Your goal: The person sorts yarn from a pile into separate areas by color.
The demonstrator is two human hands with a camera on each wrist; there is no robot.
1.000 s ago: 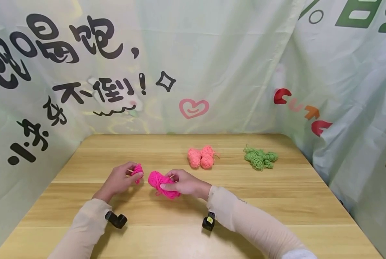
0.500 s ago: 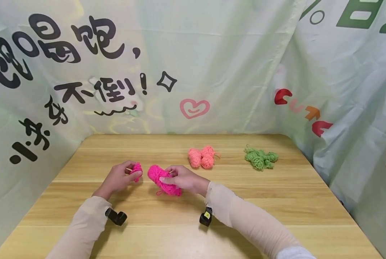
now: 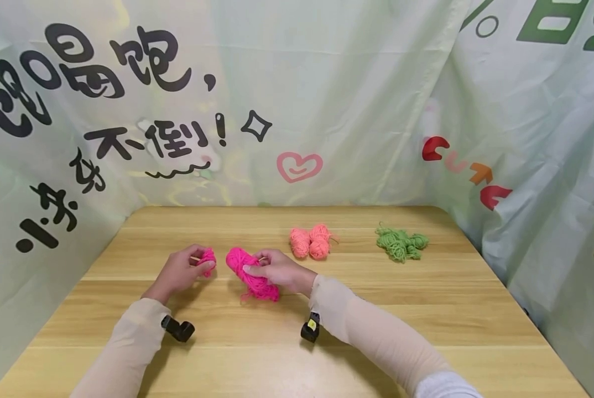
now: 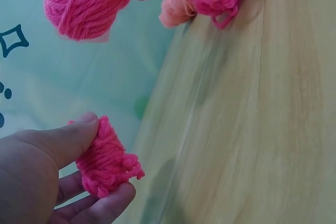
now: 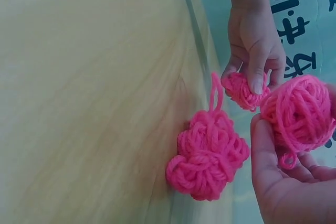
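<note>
My left hand (image 3: pixel 180 271) pinches a small bundle of bright pink yarn (image 4: pixel 105 158) between thumb and fingers. To its right, my right hand (image 3: pixel 282 271) holds a larger pink ball of yarn (image 5: pixel 300 113), thumb on the near side. Below that ball is a looser, knotted pink clump of yarn (image 5: pixel 209 156) with a loop sticking up. Whether the clump is joined to the ball or lies on the table, I cannot tell. A gap separates the two hands' yarn in the head view.
Coral yarn balls (image 3: pixel 309 242) lie together further back on the wooden table (image 3: pixel 257 354). A tangled green yarn bundle (image 3: pixel 400 243) sits at the back right. Printed curtains (image 3: pixel 357 110) hang behind and at the sides.
Both hands have moved slightly away from me, the left one also a little to the left. The ball in the right hand has tilted, its left end rising.
</note>
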